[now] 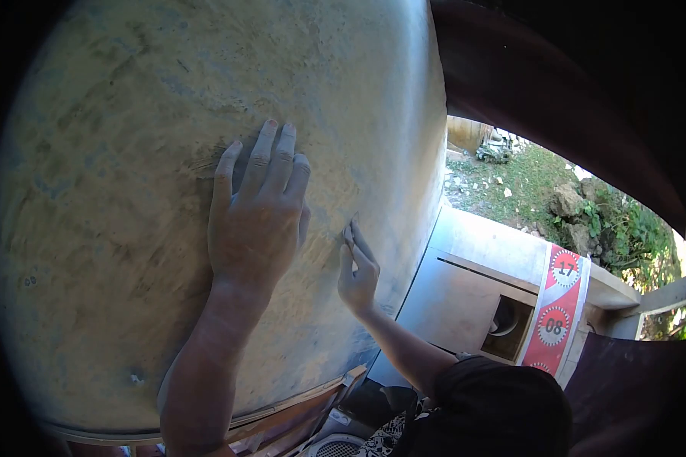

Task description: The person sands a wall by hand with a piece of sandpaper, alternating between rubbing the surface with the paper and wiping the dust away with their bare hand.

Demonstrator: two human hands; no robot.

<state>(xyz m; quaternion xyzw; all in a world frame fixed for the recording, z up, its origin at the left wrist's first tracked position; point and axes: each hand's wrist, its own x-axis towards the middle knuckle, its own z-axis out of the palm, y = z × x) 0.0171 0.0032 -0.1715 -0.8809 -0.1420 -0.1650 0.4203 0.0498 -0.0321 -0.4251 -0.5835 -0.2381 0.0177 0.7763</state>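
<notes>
A large curved panel [129, 228] fills the left and middle of the head view, coated in dusty yellowish filler with bluish-grey patches and smears. My left hand [255, 206] lies palm down on it, fingers stretched upward and slightly spread, back of the hand toward me. Pale dust covers the fingers. Lower and to the right, near where the panel curves away, my right hand [360, 274] is at the same surface. Its thumb and fingertips come together in a pinch; whatever is between them, if anything, is too small to make out.
At right stands a pale boxy structure [465, 297] with a square opening and a red-and-white strip [554, 324] reading 17 and 08. Dark cloth [556, 91] hangs above. Outside are grass and rocks [568, 199]. A round speaker-like grille [337, 447] sits below.
</notes>
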